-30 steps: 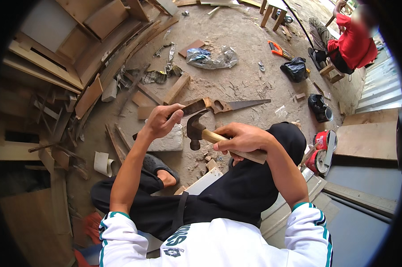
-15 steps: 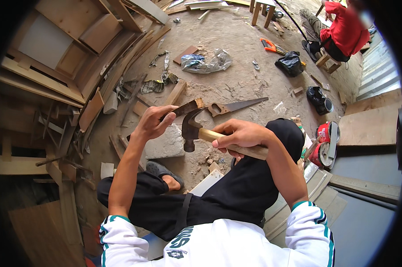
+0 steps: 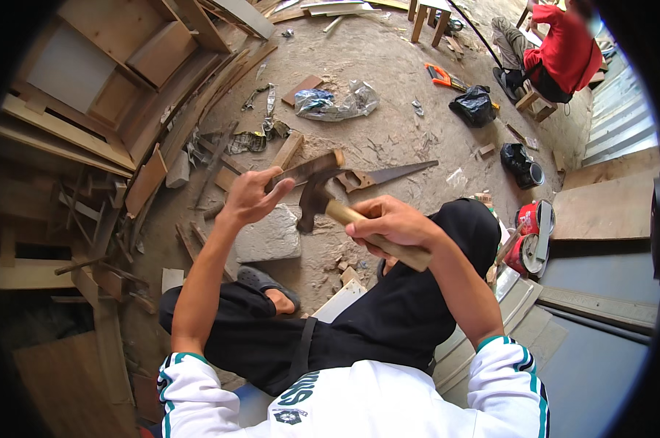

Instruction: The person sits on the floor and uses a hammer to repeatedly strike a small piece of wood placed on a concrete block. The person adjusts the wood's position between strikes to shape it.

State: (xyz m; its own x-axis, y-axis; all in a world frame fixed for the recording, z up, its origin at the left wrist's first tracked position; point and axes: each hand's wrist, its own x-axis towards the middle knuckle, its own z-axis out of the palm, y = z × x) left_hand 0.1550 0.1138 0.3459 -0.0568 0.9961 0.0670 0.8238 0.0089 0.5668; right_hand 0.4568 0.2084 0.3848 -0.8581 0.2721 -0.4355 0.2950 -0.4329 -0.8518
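Observation:
My left hand (image 3: pixel 252 197) is closed around one end of a short, dark brown wood piece (image 3: pixel 312 168), holding it tilted above the ground with its far end up to the right. My right hand (image 3: pixel 393 226) grips a claw hammer (image 3: pixel 344 213) by its pale wooden handle. The dark hammer head, slightly blurred, hangs close beside the wood piece; whether they touch I cannot tell. A handsaw (image 3: pixel 392 174) with a wooden handle lies on the ground just beyond. Below my left hand sits a whitish block (image 3: pixel 269 237).
Plastic wrapping (image 3: pixel 337 102), scrap wood (image 3: pixel 290 150) and a black bag (image 3: pixel 474 106) lie ahead. An orange-handled saw (image 3: pixel 441 76) is near the bag. Red cans (image 3: pixel 523 252) stand right of my knee. Wooden furniture (image 3: pixel 118 80) is at left. Another person in red (image 3: pixel 563 51) sits far right.
The hammer head has moved up a little and its handle end has dipped. My left hand has shifted the wood piece slightly up and to the right. Both hands keep their hold.

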